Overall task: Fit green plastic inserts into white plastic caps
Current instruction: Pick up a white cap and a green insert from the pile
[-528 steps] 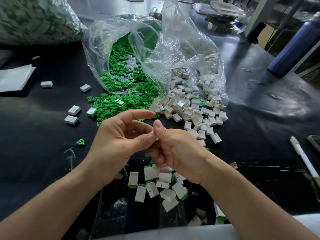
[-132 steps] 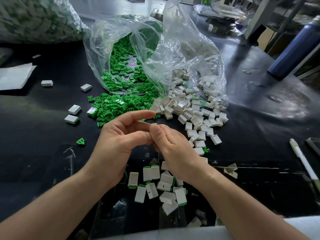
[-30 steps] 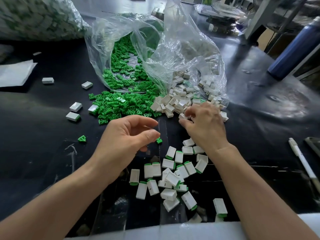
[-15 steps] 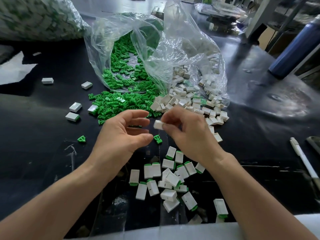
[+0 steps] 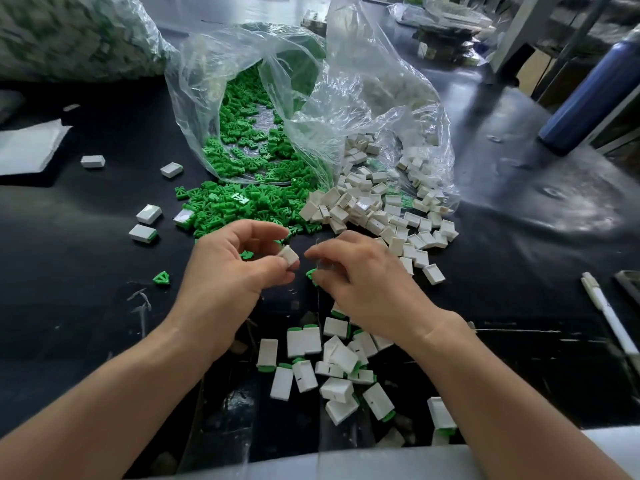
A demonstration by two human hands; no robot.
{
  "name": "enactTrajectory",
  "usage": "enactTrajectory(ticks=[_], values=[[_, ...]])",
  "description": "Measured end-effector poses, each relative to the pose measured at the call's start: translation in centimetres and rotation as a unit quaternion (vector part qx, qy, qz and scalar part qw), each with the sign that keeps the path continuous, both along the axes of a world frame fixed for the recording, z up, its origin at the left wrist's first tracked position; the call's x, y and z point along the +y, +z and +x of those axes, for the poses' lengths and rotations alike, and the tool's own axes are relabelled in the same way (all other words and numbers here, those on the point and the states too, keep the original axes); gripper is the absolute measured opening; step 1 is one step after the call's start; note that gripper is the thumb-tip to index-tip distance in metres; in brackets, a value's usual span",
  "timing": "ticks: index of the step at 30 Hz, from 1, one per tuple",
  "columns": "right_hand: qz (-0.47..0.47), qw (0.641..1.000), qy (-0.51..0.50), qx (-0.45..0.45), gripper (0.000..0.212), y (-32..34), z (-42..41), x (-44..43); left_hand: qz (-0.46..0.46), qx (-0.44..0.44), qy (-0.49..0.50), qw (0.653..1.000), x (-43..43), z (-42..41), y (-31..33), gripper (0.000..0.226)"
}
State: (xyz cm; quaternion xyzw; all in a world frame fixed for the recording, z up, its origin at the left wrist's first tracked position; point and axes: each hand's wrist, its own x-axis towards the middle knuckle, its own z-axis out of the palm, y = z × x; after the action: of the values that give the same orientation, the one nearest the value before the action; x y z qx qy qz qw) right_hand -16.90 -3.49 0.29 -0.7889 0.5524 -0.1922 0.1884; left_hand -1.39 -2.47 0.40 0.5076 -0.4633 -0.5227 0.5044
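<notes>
My left hand (image 5: pixel 228 271) pinches a white cap (image 5: pixel 288 255) between thumb and fingers, held just above the black table (image 5: pixel 69 306). My right hand (image 5: pixel 363 282) hovers beside it with loosely curled fingers that hold nothing. Its thumb tip is next to a loose green insert (image 5: pixel 311 276) lying on the table. Green inserts (image 5: pixel 242 202) spill from a clear bag (image 5: pixel 311 98), with a heap of empty white caps (image 5: pixel 374 209) to their right. Fitted caps (image 5: pixel 332 368) lie in a pile near the table's front edge.
A few stray caps (image 5: pixel 149 214) and one green insert (image 5: pixel 161 278) lie at the left. White paper (image 5: pixel 27 147) sits far left, a blue bottle (image 5: pixel 585 98) at the far right, and a white pen (image 5: pixel 606 313) at the right edge. Another full bag (image 5: pixel 69 32) fills the back left.
The white cap has passed from my right hand to my left. My right hand has dropped towards the loose green insert on the table.
</notes>
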Motion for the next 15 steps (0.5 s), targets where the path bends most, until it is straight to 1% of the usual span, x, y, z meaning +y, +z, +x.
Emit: enactTrajectory(ticks=[2,3,5,8,11,13,15], values=[[0.007,0.997,0.022,0.078,0.035,-0.35,0.16,-0.01,0.000,-0.013,0.000,1.000,0.00,0.01,0.01,0.033],[0.005,0.995,0.028,0.097,0.035,-0.41,0.25,0.00,0.000,-0.020,0.000,1.000,-0.03,0.00,0.02,0.036],[-0.001,0.994,0.026,0.102,0.031,-0.34,0.28,-0.05,0.002,-0.026,-0.005,1.000,-0.02,-0.02,0.12,0.037],[-0.008,0.996,0.011,0.084,0.020,-0.09,0.13,-0.07,-0.002,-0.036,-0.015,0.999,0.13,-0.16,0.34,0.033],[-0.021,0.998,0.015,0.049,0.013,0.02,0.11,0.03,-0.004,-0.026,-0.020,0.999,0.25,-0.28,0.53,0.027],[-0.028,1.000,0.009,0.009,0.010,0.06,0.05,0.03,-0.003,-0.021,-0.025,0.999,0.26,-0.35,0.58,0.026],[-0.034,0.998,-0.019,-0.054,0.008,0.22,-0.08,-0.03,-0.002,-0.019,-0.032,0.999,0.30,-0.37,0.57,0.024]])
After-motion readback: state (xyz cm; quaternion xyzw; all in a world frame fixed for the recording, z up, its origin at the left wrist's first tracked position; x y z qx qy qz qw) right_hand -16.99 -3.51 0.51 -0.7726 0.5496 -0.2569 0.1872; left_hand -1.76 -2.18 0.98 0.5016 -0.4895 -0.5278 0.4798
